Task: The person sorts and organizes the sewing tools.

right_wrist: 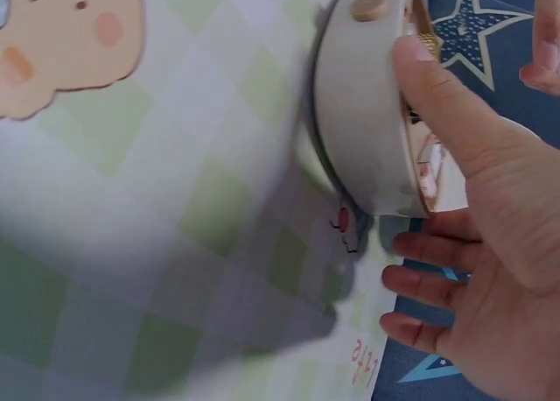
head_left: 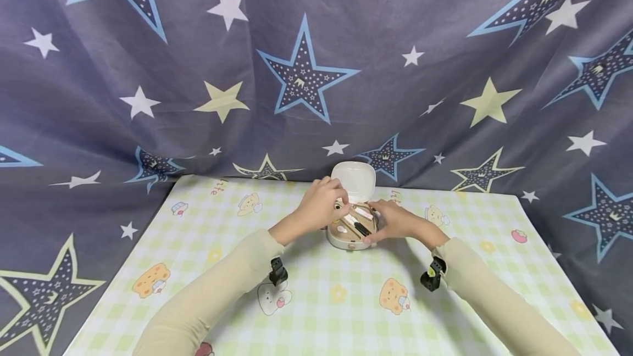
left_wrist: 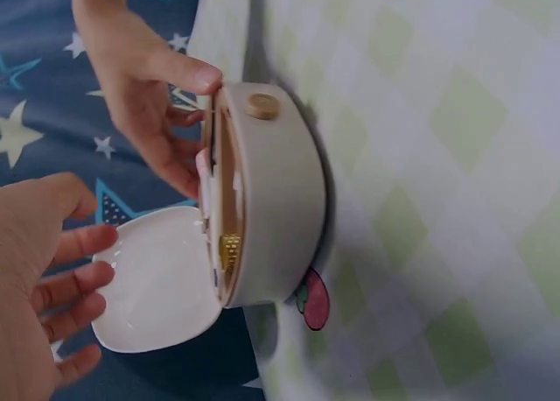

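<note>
A white rounded case (head_left: 341, 244) with a tan interior stands on the table, its lid (head_left: 353, 179) tipped up at the back. Inside lie a slim black-ended item (head_left: 362, 229), a pink and white piece (head_left: 364, 212) and, in the left wrist view, a gold textured object (left_wrist: 230, 252); their exact kinds are unclear. My right hand (head_left: 395, 220) holds the case's right side, thumb on the front rim and fingers toward the back. Over the case's left part hovers my left hand (head_left: 323, 205). Its fingers (left_wrist: 74, 283) are loosely bent, apart from one another, with nothing visible between them.
A green and white checked cloth with cartoon prints covers the table (head_left: 306, 312). Behind the table hangs a dark star-patterned curtain (head_left: 395, 98), close to the raised lid. A round tan button (left_wrist: 262, 106) sits on the case's front wall.
</note>
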`<state>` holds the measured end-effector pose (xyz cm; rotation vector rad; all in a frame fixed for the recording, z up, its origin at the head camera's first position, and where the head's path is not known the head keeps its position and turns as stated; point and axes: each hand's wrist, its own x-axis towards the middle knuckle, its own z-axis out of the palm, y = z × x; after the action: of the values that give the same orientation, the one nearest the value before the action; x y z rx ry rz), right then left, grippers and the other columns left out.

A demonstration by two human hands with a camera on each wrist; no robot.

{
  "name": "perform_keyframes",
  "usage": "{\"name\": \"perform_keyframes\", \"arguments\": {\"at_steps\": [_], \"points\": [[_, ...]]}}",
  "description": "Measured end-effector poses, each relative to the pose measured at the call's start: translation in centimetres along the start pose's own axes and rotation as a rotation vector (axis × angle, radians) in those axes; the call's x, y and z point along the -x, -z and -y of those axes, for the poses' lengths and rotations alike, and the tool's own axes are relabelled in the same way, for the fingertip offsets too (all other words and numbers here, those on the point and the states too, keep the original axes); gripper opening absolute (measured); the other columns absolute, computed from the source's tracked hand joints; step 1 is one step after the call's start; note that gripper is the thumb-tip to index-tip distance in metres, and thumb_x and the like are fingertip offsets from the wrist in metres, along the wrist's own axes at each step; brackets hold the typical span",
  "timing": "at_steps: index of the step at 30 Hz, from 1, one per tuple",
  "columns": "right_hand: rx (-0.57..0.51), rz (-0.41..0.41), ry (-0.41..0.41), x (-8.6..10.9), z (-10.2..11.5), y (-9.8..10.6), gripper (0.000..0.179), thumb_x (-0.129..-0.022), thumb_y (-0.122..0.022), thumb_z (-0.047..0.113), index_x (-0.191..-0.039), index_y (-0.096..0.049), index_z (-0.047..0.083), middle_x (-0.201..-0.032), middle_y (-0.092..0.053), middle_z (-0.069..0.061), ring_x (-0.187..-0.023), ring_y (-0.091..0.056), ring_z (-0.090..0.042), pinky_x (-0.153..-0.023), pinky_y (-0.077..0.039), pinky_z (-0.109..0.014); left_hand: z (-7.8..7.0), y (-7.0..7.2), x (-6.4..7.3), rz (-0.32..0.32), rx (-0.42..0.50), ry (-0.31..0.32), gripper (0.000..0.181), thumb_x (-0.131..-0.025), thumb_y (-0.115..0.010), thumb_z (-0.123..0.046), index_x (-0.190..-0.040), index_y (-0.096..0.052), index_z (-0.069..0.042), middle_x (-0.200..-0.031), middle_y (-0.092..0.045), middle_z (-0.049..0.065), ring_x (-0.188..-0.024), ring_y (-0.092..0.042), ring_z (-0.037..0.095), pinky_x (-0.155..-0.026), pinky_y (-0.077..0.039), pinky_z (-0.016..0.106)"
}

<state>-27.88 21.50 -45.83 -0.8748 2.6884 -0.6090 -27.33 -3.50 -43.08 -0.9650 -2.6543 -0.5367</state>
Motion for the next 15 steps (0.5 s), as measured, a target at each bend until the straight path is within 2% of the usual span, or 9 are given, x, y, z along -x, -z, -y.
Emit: {"name": "perform_keyframes", "arguments": {"at_steps": [4, 7, 9, 11, 15], "points": [[-0.091, 0.008, 0.01, -0.3, -0.3, 0.4, 0.069, -0.083, -0.083, 0.042, -0.133, -0.061, -0.001, -0.12, -0.069, -0.016, -0.112, -0.064, -0.032, -0.1, -0.05, -0.05, 0.6, 0.6, -0.2, -0.031, 0.147, 0.173, 0.016, -0.093, -0.067, -0.029, -0.092, -0.078, -0.018, -0.095, -0.069, 0.002, -0.088, -0.057, 0.02, -0.082, -0.045, 0.039], [-0.162, 0.009, -0.004, -0.3, -0.3, 0.8, 0.051, -0.091, -0.076, 0.033, -0.126, -0.065, -0.002, -0.108, -0.071, -0.014, -0.099, -0.066, -0.028, -0.088, -0.055, -0.043, 1.2, 1.1, -0.3, -0.018, 0.329, 0.345, 0.019, -0.093, -0.064, -0.027, -0.098, -0.078, -0.016, -0.097, -0.072, 0.002, -0.091, -0.063, 0.021, -0.085, -0.05, 0.037], [-0.199, 0.008, -0.048, -0.2, -0.2, 1.1, 0.052, -0.096, -0.07, 0.032, -0.13, -0.062, -0.006, -0.109, -0.071, -0.017, -0.099, -0.067, -0.029, -0.087, -0.055, -0.042, 1.6, 1.3, -0.3, 0.001, 0.438, 0.471, 0.022, -0.094, -0.062, -0.029, -0.104, -0.076, -0.015, -0.102, -0.073, 0.003, -0.095, -0.065, 0.02, -0.088, -0.051, 0.036], [-0.247, 0.007, -0.105, 0.0, -0.1, 1.4, 0.057, -0.099, -0.065, 0.034, -0.134, -0.057, -0.01, -0.117, -0.069, -0.022, -0.106, -0.067, -0.032, -0.093, -0.055, -0.044, 1.9, 1.4, -0.4, 0.022, 0.529, 0.584, 0.027, -0.094, -0.061, -0.03, -0.11, -0.073, -0.012, -0.109, -0.073, 0.006, -0.101, -0.066, 0.022, -0.091, -0.052, 0.037], [-0.391, 0.019, -0.237, 0.1, 0.0, 2.0, 0.061, -0.102, -0.055, 0.046, -0.135, -0.06, -0.005, -0.128, -0.066, -0.022, -0.118, -0.061, -0.036, -0.102, -0.049, -0.05, 2.6, 1.5, -0.4, 0.07, 0.685, 0.753, 0.04, -0.095, -0.06, -0.032, -0.123, -0.065, -0.004, -0.123, -0.067, 0.014, -0.115, -0.063, 0.029, -0.101, -0.05, 0.042]]}}
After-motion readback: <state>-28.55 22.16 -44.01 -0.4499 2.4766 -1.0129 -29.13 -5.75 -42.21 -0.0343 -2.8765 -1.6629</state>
